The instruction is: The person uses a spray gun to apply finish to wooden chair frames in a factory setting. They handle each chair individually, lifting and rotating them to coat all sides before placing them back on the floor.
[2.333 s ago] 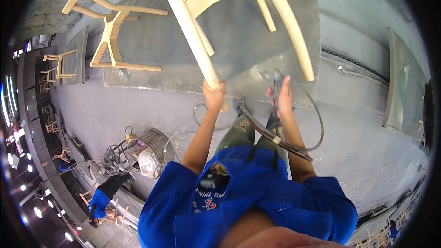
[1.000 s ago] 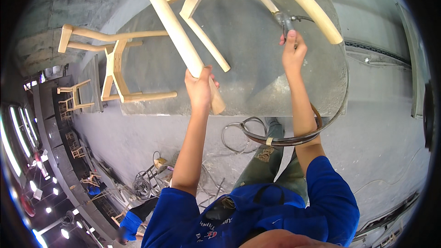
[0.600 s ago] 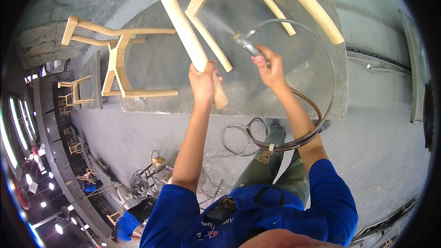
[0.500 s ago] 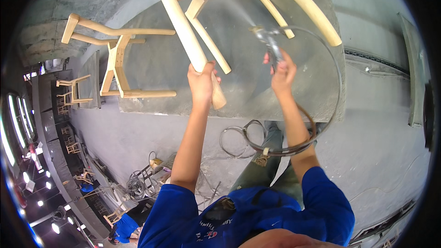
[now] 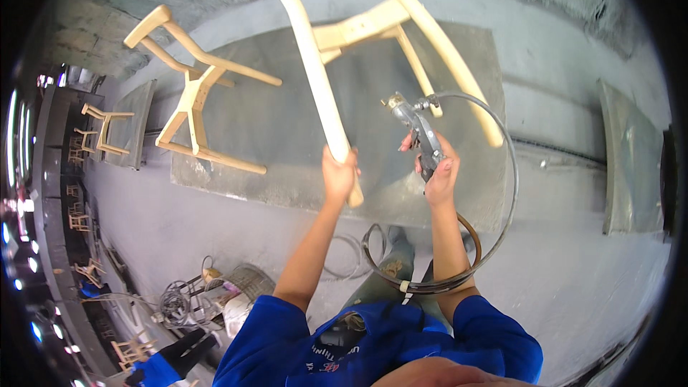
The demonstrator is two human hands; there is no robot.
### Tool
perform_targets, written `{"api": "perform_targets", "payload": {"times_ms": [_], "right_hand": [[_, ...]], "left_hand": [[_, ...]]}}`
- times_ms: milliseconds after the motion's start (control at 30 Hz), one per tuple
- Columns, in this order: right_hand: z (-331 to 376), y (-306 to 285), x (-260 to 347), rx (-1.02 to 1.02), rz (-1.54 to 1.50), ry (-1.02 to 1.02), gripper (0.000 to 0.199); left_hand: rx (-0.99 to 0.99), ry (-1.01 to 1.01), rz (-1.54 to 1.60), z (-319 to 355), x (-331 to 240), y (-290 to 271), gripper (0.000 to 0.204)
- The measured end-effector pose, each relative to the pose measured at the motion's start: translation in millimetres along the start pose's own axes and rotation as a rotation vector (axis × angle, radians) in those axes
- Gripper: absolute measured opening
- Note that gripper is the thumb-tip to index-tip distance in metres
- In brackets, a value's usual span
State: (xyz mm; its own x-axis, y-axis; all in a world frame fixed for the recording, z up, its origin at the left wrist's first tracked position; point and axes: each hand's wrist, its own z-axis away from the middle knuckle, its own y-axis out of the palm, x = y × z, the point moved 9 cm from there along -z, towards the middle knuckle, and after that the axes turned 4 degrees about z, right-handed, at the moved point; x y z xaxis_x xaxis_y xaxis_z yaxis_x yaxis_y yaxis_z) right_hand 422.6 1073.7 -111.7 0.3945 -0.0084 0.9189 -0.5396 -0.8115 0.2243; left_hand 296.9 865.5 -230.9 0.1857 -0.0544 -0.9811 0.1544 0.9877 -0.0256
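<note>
My left hand (image 5: 340, 174) is wrapped round the lower end of a leg on a pale wooden chair frame (image 5: 313, 64). The frame is tilted above a grey board, and its top runs out of view. In my right hand (image 5: 440, 170) is a metal spray gun (image 5: 416, 127), gripped by its handle. Its nozzle points up and left, toward the space between the frame's legs, without touching the wood. A dark hose (image 5: 513, 172) leaves the gun, curves round at the right and loops past my right forearm.
Another wooden chair frame (image 5: 192, 97) lies on the left of the grey board (image 5: 244, 183). Further boards stand at the left (image 5: 132, 129) and right (image 5: 631, 158). Coiled hoses (image 5: 179, 301) and a bucket (image 5: 247, 283) are at lower left. A person in blue (image 5: 158, 369) is beyond them.
The pale mist at the gun's nozzle no longer shows. The held chair frame has turned, its crosspiece now fully visible. Both hands sit lower in the picture, and the view has shifted.
</note>
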Motion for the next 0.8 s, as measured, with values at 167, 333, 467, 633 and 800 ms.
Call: {"api": "perform_targets", "payload": {"times_ms": [167,333,467,633,800], "right_hand": [[-92.2,37.9,67.0,0.054,0.016,-0.216,0.090],[-124.1,24.9,106.6,-0.159,0.069,-0.296,0.084],[-95.5,24.9,142.4,-0.196,0.303,-0.416,0.084],[-74.6,102.7,186.3,0.063,0.522,-0.633,0.077],[-83.9,168.7,210.9,0.340,0.346,-0.455,0.070]], "left_hand": [[-0.001,0.004,-0.039,45.6,17.6,-10.2,0.028],[0.005,-0.008,-0.015,75.5,34.2,-13.1,0.029],[0.026,-0.066,0.006,88.8,44.1,-14.5,0.030],[0.065,-0.024,-0.018,99.9,46.2,-22.4,0.034],[0.084,-0.018,-0.010,111.2,69.5,-26.2,0.038]]}}
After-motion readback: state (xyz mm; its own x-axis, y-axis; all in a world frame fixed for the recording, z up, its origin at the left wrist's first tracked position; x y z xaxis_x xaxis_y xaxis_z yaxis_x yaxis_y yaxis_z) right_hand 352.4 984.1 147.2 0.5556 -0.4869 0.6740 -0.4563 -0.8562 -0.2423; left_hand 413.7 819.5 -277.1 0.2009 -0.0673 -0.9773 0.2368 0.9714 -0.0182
